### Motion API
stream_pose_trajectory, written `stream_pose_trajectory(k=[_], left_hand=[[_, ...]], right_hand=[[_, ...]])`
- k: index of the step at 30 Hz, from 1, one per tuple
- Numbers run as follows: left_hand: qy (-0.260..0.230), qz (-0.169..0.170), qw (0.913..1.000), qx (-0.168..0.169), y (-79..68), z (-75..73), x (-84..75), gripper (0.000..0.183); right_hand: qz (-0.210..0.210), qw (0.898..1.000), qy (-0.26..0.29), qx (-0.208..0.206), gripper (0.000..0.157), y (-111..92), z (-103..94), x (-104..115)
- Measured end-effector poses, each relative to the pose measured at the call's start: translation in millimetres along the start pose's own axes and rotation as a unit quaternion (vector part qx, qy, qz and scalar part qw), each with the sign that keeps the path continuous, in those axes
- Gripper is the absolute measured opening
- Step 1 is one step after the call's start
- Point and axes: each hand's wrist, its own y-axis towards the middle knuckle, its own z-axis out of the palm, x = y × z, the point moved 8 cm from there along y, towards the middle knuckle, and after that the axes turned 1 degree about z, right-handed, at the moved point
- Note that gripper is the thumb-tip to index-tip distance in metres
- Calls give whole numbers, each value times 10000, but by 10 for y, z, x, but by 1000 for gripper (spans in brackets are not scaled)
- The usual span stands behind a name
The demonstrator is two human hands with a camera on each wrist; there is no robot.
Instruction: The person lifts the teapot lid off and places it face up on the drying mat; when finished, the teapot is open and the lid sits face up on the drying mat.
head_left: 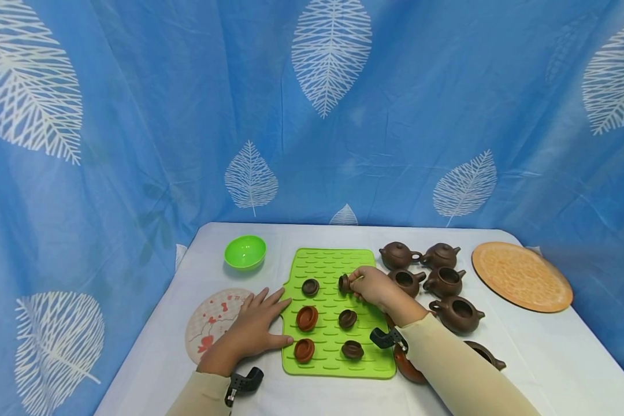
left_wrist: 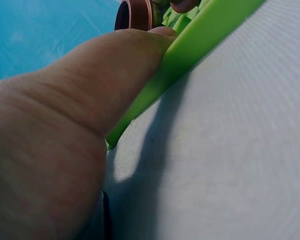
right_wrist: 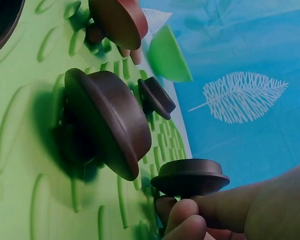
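Observation:
On a green ridged mat (head_left: 333,258) lie several small teapot lids. My right hand (head_left: 377,289) pinches a dark brown teapot lid (head_left: 344,283) by its knob, near the mat's upper right; in the right wrist view this lid (right_wrist: 191,175) has its hollow side up. Another dark lid (head_left: 310,287) lies left of it, with two reddish-brown lids, one (head_left: 307,318) above the other (head_left: 304,351), below that. Two more dark lids, an upper (head_left: 347,318) and a lower (head_left: 352,349), lie nearer me. My left hand (head_left: 260,326) is spread, its fingertips and thumb touching the mat's left edge.
Several dark teapots (head_left: 459,315) stand right of the mat, some without lids. A reddish-brown teapot (head_left: 408,368) is partly hidden by my right forearm. An orange round board (head_left: 522,277) lies far right, a green bowl (head_left: 245,254) back left, a patterned round mat (head_left: 208,326) left.

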Motion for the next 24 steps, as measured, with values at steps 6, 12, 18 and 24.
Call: stream_pose_trajectory(k=[6,12,18,24], left_hand=[[-34,14,10000,4,-3,24,3,92],[10,-4,10000,25,4,18,2,92],[-9,-50,10000,33,2,-1,1,91],[-33,-37,10000,56,-4,-1,1,91]], right_hand=[[-84,9999,15,81,14,-11,25,-15],[-156,9998,-53,92,15,-27,11,-2],[-116,9999,-33,15,16,-10,-16,5],[-8,9998,61,-212,21,5,-59,-10]])
